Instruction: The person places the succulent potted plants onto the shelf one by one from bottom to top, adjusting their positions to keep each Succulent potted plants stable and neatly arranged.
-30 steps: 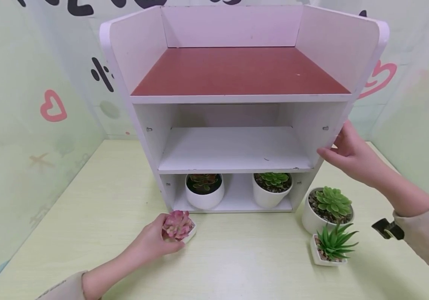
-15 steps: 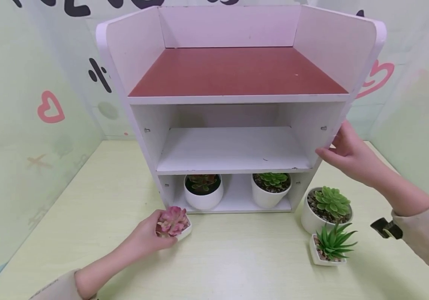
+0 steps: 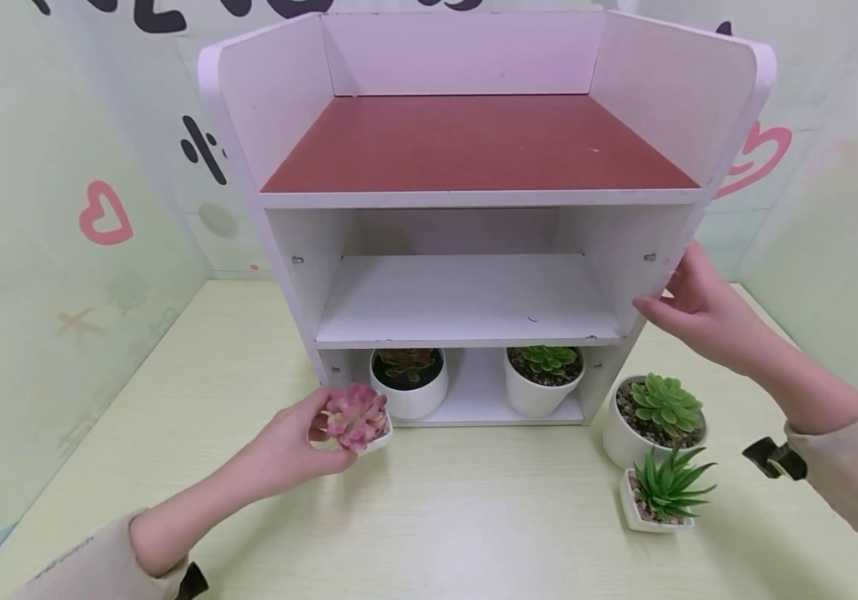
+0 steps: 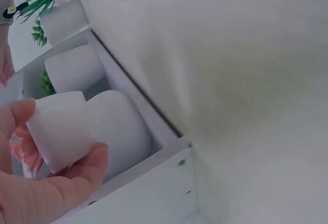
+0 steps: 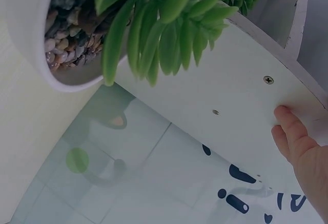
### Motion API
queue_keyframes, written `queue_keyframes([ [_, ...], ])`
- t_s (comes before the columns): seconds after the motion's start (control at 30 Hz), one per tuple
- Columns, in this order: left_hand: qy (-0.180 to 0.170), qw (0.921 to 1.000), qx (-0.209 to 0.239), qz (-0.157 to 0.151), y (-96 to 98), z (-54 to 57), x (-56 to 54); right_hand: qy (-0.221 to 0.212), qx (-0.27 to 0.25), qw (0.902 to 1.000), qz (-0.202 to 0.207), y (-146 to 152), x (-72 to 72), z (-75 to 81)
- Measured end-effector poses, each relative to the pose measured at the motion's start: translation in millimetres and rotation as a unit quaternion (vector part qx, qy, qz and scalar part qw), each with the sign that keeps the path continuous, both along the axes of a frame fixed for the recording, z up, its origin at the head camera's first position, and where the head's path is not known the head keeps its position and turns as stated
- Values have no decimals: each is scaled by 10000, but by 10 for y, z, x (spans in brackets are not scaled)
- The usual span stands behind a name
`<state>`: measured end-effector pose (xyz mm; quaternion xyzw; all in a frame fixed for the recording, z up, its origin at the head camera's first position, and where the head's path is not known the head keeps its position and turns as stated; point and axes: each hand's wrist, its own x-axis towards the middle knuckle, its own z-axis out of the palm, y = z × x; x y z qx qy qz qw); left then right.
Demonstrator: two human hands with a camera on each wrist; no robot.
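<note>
A potted pink succulent (image 3: 356,417) is gripped by the left hand (image 3: 295,442) at the white shelf unit's (image 3: 474,296) near left; the far right side is touched by an unclenched right hand (image 3: 704,315); the round white pot (image 3: 409,402) could be bumped by haste.

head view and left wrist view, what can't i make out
Reddish plant, head view: top hidden by the middle shelf.
Pink plant, left wrist view: mostly hidden behind its white pot.
Wall lettering, head view: cut off by the top edge.
Marks on the left sleeve, head view: too small to read.
</note>
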<state>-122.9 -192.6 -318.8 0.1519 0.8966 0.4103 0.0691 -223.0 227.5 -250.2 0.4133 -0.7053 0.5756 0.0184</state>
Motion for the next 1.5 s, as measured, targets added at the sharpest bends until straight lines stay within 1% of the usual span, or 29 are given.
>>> queue_keyframes([
  [0.07,100,9997,-34,-209,22,92,-21,27,3,10000,-7,-1,-2,3],
  [0.17,248,9987,-87,-440,75,261,-61,35,-1,10000,-14,-4,-2,6],
  [0.2,300,9984,-108,-464,97,321,-76,33,1,10000,-16,-5,-1,7],
  [0.3,519,9972,-217,-484,159,503,-128,14,20,10000,-40,-6,4,7],
  [0.4,944,9935,-398,-494,217,658,-191,21,47,10000,-53,-8,4,9],
  [0.5,1357,9884,-480,-486,274,763,-268,23,56,10000,-48,-6,1,13],
  [0.57,1508,9865,-452,-452,311,803,-327,34,54,10000,-51,-3,2,13],
  [0.6,1522,9866,-399,-422,329,819,-354,29,58,10000,-54,-2,4,12],
  [0.67,1492,9878,-320,-318,360,845,-408,18,66,10000,-54,-2,8,11],
  [0.73,1346,9905,-201,-201,385,863,-460,38,89,9999,-70,-4,9,13],
  [0.87,838,9963,181,113,422,885,-564,53,133,9998,-118,-8,12,21],
  [0.93,580,9974,340,259,433,883,-616,44,132,9998,-118,-8,15,26],
  [1.03,257,9978,453,408,442,866,-672,23,92,9999,-61,-11,18,28],
  [1.13,20,9972,612,424,440,840,-703,37,69,10000,-22,-17,16,26],
  [1.23,-92,9962,772,391,429,822,-716,54,74,10000,-25,-19,16,23],
  [1.4,-135,9961,804,339,420,813,-753,51,113,9999,-86,-11,25,8],
  [1.5,-164,9960,792,376,421,809,-786,33,127,9998,-142,-4,29,-1],
])
